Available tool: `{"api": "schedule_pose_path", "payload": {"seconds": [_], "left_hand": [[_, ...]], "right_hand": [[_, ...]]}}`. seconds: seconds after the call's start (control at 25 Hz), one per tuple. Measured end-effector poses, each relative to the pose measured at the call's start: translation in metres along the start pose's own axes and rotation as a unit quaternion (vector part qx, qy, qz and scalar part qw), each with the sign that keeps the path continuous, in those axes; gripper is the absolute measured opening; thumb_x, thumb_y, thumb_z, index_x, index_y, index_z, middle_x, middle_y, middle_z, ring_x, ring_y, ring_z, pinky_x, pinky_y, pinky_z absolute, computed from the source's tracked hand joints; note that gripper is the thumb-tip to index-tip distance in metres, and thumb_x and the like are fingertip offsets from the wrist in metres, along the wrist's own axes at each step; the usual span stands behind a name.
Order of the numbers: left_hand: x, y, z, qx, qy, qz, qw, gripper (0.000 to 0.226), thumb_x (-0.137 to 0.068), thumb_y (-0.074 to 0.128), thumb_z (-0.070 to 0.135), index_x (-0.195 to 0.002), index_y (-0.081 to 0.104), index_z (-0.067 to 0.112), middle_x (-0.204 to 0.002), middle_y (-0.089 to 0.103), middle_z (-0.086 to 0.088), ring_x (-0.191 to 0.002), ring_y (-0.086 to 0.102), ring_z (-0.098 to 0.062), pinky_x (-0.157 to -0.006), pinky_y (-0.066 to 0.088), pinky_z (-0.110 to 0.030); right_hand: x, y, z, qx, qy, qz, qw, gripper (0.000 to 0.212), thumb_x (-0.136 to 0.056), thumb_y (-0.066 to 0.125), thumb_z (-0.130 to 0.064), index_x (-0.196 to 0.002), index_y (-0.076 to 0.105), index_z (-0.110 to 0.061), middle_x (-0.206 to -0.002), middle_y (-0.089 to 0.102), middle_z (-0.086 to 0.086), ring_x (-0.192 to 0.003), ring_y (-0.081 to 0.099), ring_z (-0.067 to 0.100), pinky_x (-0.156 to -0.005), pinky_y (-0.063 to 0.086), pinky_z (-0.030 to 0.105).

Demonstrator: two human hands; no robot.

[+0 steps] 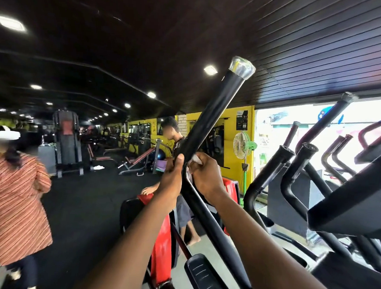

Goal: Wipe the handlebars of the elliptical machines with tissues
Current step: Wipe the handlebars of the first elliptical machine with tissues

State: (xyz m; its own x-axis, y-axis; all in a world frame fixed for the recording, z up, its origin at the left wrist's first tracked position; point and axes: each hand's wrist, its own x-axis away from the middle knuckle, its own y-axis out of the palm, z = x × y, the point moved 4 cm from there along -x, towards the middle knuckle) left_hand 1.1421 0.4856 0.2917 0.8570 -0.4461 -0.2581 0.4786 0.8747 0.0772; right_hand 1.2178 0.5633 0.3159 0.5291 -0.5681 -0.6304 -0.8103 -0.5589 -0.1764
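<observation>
Holding the long black handlebar [210, 121] of the elliptical machine, both hands sit in the middle of the view. The left hand [172, 176] has its fingers and thumb curled round the bar. The right hand [205, 176], at 3 o'clock from the left one, pinches a small white tissue [196, 159] against the bar with bent fingers. The bar leans up toward 1 o'clock and ends in a cap wrapped in clear plastic [242, 67]. A green standing fan [243, 147] is by the yellow wall [230, 117] at 3 o'clock.
</observation>
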Motion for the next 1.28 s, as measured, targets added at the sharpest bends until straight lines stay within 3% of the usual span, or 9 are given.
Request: {"api": "schedule_pose_path", "payload": {"seconds": [0.24, 0.36, 0.48, 0.56, 0.72, 0.84, 1.0, 1.12, 1.28], "left_hand": [[-0.004, -0.001, -0.019, 0.006, -0.002, -0.005, 1.0, 0.028, -0.086, 0.043, 0.069, -0.097, 0.058, 0.048, -0.112, 0.064, -0.001, -0.107, 0.061, -0.029, -0.096, 0.049, -0.054], [-0.001, -0.004, -0.021, 0.049, -0.011, 0.036, 0.998, 0.022, -0.095, 0.047, 0.052, -0.085, 0.065, 0.042, -0.092, 0.067, -0.002, -0.093, 0.064, -0.028, -0.088, 0.053, -0.048], [0.003, -0.006, -0.028, 0.184, -0.041, 0.025, 0.982, 0.019, -0.101, 0.047, 0.027, -0.103, 0.064, 0.019, -0.094, 0.066, -0.009, -0.082, 0.062, -0.027, -0.058, 0.052, -0.03], [0.008, -0.008, -0.029, 0.219, -0.069, 0.001, 0.973, 0.02, -0.103, 0.042, 0.02, -0.112, 0.059, 0.015, -0.095, 0.064, -0.009, -0.074, 0.061, -0.021, -0.052, 0.05, -0.027], [0.019, -0.009, -0.035, 0.229, -0.083, -0.011, 0.97, 0.026, -0.1, 0.038, 0.01, -0.091, 0.062, 0.014, -0.083, 0.064, -0.004, -0.07, 0.06, -0.014, -0.05, 0.05, -0.02], [0.029, -0.004, -0.041, 0.223, -0.096, -0.022, 0.97, 0.026, -0.103, 0.034, 0.014, -0.1, 0.06, 0.015, -0.088, 0.064, -0.006, -0.075, 0.06, -0.017, -0.065, 0.048, -0.029], [0.044, -0.001, -0.04, 0.212, -0.088, -0.036, 0.973, 0.026, -0.104, 0.034, 0.011, -0.12, 0.052, 0.022, -0.103, 0.063, -0.006, -0.078, 0.061, -0.018, -0.066, 0.049, -0.03], [0.052, -0.001, -0.046, 0.205, -0.091, -0.054, 0.973, 0.029, -0.104, 0.035, 0.012, -0.124, 0.051, 0.025, -0.107, 0.063, -0.002, -0.081, 0.063, -0.019, -0.065, 0.05, -0.031], [0.061, 0.003, -0.063, 0.193, -0.131, -0.062, 0.97, 0.028, -0.104, 0.04, 0.018, -0.128, 0.053, 0.011, -0.112, 0.064, -0.011, -0.078, 0.064, -0.021, -0.066, 0.053, -0.032]], "right_hand": [[0.014, 0.003, 0.022, 0.076, -0.002, 0.041, 0.996, 0.011, -0.087, 0.063, -0.013, -0.089, 0.073, -0.018, -0.087, 0.069, -0.005, -0.082, 0.064, 0.01, -0.068, 0.043, 0.017], [0.025, 0.007, 0.0, 0.111, -0.131, 0.127, 0.977, 0.013, -0.082, 0.067, -0.006, -0.094, 0.07, -0.011, -0.097, 0.058, -0.001, -0.078, 0.052, 0.006, -0.067, 0.038, 0.015], [0.036, 0.021, 0.007, 0.187, -0.196, 0.053, 0.961, 0.026, -0.077, 0.067, 0.001, -0.099, 0.071, -0.013, -0.105, 0.057, -0.001, -0.083, 0.057, 0.009, -0.072, 0.046, 0.017], [0.033, 0.015, 0.006, 0.18, -0.203, 0.065, 0.96, 0.03, -0.077, 0.067, 0.002, -0.102, 0.072, -0.013, -0.107, 0.059, 0.0, -0.089, 0.063, 0.016, -0.077, 0.054, 0.026], [0.044, 0.025, -0.004, 0.243, -0.246, -0.002, 0.938, 0.032, -0.073, 0.067, 0.003, -0.101, 0.073, -0.011, -0.108, 0.06, 0.006, -0.092, 0.064, 0.023, -0.075, 0.055, 0.029], [0.038, 0.007, 0.003, 0.198, -0.173, 0.018, 0.964, 0.021, -0.08, 0.064, -0.003, -0.097, 0.073, -0.012, -0.101, 0.064, 0.006, -0.088, 0.063, 0.022, -0.074, 0.049, 0.026], [0.027, 0.004, 0.015, 0.109, -0.022, 0.001, 0.994, 0.032, -0.092, 0.053, -0.005, -0.122, 0.062, -0.013, -0.119, 0.059, 0.007, -0.109, 0.055, 0.021, -0.086, 0.035, 0.015], [0.033, 0.006, 0.026, 0.149, -0.008, -0.04, 0.988, 0.037, -0.096, 0.049, -0.009, -0.131, 0.058, -0.013, -0.125, 0.054, 0.009, -0.115, 0.052, 0.02, -0.086, 0.026, 0.007], [0.047, 0.0, 0.033, 0.241, -0.012, -0.046, 0.969, 0.035, -0.093, 0.048, -0.012, -0.124, 0.064, -0.014, -0.127, 0.06, 0.009, -0.11, 0.056, 0.019, -0.096, 0.035, 0.018]]}}
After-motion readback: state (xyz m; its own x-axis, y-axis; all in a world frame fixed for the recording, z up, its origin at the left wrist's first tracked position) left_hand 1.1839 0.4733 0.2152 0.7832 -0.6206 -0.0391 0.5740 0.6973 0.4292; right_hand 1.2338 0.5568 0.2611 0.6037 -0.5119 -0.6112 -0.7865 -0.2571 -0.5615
